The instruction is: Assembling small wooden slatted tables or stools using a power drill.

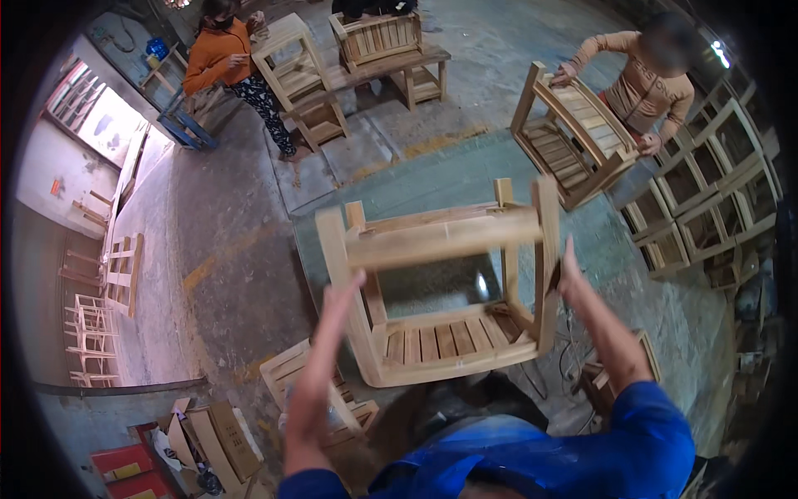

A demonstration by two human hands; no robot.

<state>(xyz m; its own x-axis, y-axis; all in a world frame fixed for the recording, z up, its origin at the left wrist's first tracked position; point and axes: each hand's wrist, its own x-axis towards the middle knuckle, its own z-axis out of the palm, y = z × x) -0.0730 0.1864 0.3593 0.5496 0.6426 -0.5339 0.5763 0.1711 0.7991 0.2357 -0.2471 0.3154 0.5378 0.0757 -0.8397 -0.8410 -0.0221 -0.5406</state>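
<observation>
We're in a furniture workshop. Bare concrete floor [249,249], unfinished slatted wooden stools everywhere: one on a low workbench [391,66], another held by a person in a tan top [652,83], more stacked frames [706,191] along the right wall. Raw frames lean at the left [91,333]. Cardboard boxes [208,441] sit nearby.

The raised wooden stool frame [440,283] is motion-blurred, hiding both palms.
</observation>
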